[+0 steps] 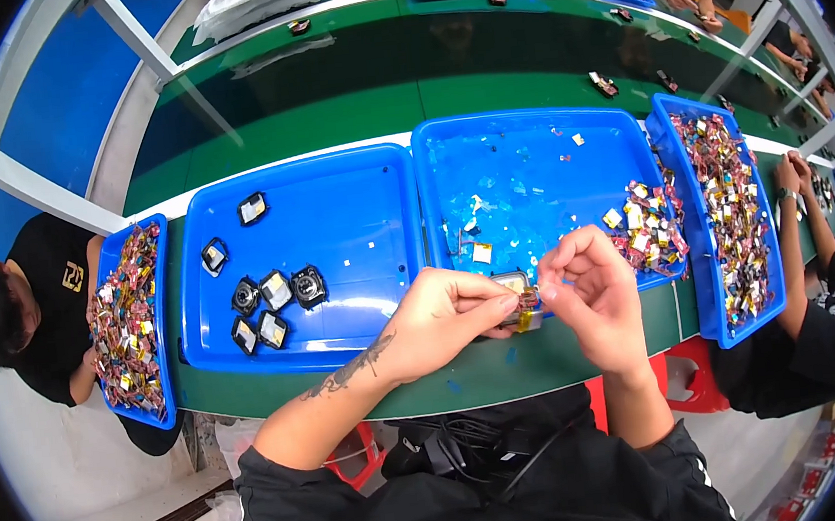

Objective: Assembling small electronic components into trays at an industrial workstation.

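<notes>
Over the near rim of the right-hand blue tray, my left hand [443,320] pinches a small electronic assembly [526,318] between thumb and fingers. The assembly shows a pale rectangular face, a reddish-brown part and a yellow band at its lower end; my fingertips cover its left side. Close by on the right, my right hand [599,295] is closed, thumb and index finger pressed together at the assembly's upper right edge. What its fingertips hold, if anything, is too small to make out.
The left blue tray [323,164] holds several black square housings [278,289]. Scraps of blue film and a pile of small battery parts [650,223] lie in the right tray [524,118]. Fuller part bins [133,328] [725,221] flank both trays. Co-workers sit left, right and across the green bench [342,107].
</notes>
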Tool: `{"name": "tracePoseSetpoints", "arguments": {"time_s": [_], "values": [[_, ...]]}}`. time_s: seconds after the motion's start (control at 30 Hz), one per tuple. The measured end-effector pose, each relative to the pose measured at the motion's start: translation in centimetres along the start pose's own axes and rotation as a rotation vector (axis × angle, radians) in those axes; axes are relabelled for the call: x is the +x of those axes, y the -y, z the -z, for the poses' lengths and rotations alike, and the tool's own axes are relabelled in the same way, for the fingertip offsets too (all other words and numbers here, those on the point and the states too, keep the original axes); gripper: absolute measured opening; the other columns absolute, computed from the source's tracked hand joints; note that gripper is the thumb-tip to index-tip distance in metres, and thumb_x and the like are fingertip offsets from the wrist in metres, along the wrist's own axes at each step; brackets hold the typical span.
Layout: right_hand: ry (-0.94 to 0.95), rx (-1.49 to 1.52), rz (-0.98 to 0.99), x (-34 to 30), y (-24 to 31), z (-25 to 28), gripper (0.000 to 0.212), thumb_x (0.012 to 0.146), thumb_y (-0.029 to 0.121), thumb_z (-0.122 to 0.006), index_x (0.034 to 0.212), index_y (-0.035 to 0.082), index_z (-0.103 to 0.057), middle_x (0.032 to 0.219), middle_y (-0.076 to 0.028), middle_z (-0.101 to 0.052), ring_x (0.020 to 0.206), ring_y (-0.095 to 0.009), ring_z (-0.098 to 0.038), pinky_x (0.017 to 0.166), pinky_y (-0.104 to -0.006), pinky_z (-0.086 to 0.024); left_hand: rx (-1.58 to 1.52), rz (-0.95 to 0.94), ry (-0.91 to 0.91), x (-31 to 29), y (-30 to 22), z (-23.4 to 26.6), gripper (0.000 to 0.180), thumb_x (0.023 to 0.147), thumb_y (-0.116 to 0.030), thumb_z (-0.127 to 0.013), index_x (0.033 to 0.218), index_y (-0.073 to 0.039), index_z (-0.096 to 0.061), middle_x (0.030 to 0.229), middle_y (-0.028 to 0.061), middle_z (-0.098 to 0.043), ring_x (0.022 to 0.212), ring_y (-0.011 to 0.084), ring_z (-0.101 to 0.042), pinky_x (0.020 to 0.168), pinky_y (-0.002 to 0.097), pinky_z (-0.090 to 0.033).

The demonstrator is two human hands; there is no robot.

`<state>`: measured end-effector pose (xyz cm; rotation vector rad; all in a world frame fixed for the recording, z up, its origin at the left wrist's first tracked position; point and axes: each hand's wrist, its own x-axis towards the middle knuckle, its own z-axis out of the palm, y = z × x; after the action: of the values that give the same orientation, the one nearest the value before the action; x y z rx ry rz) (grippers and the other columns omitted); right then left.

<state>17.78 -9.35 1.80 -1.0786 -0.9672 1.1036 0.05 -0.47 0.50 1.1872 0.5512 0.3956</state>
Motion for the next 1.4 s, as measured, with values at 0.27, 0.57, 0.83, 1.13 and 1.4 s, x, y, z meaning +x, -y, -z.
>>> {"name": "tracePoseSetpoints", "arguments": {"time_s": [0.27, 0.57, 0.83, 1.13, 1.4], "values": [[-0.098, -0.161, -0.014, 0.0, -0.5, -0.6, 0.031, 0.081, -0.009, -0.067, 0.106, 0.0, -0.051, 0.088, -0.003, -0.059, 0.082, -0.006, -0.058, 0.069, -0.0181, -0.048, -0.019, 0.021, 0.029, 0.3, 0.3, 0.0, 0.024, 0.093, -0.008, -0.061, 0.114, 0.005, -0.065, 0.105, 0.0112, -0.068, 0.093, 0.0134, -0.065, 0.082, 0.0254, -0.055], [-0.154, -0.273, 0.014, -0.1, -0.6, -0.9, 0.032, 0.081, -0.008, -0.069, 0.105, 0.001, -0.05, 0.084, -0.001, -0.059, 0.074, -0.004, -0.055, 0.065, -0.0166, -0.044, 0.059, -0.211, -0.084, 0.0, 0.5, -0.7, 0.038, 0.09, 0.006, -0.058, 0.128, 0.002, -0.056, 0.125, 0.012, -0.059, 0.106, 0.0143, -0.061, 0.089, 0.0257, -0.053], [-0.207, -0.538, 0.154, 0.1, -1.5, -1.2, 0.036, 0.079, -0.007, -0.07, 0.108, 0.001, -0.051, 0.092, -0.006, -0.059, 0.075, -0.007, -0.057, 0.063, -0.0186, -0.049, 0.034, -0.247, -0.097, 0.2, 0.6, -1.1, 0.044, 0.091, 0.007, -0.056, 0.133, 0.0, -0.049, 0.123, 0.0106, -0.061, 0.102, 0.0138, -0.063, 0.086, 0.0233, -0.052], [-0.067, -0.594, 0.074, 2.3, -2.2, -2.0, 0.038, 0.084, -0.004, -0.064, 0.119, 0.003, -0.049, 0.094, -0.005, -0.059, 0.084, -0.012, -0.06, 0.069, -0.0245, -0.053, 0.703, -0.589, -0.425, 0.9, 1.3, -0.7, 0.048, 0.09, 0.001, -0.055, 0.137, -0.004, -0.045, 0.119, 0.0243, -0.06, 0.098, 0.0378, -0.066, 0.079, 0.0383, -0.056], [-0.137, -0.981, -0.047, 23.5, -1.3, 5.9, 0.054, 0.069, 0.012, -0.081, 0.115, 0.003, -0.055, 0.093, -0.014, -0.067, 0.087, -0.023, -0.066, 0.077, -0.0341, -0.052, 1.579, -0.34, -0.57, -7.1, -2.7, 9.3, 0.058, 0.083, -0.017, -0.069, 0.137, -0.012, -0.048, 0.138, 0.0222, -0.046, 0.129, 0.0371, -0.043, 0.103, 0.0458, -0.04]]}}
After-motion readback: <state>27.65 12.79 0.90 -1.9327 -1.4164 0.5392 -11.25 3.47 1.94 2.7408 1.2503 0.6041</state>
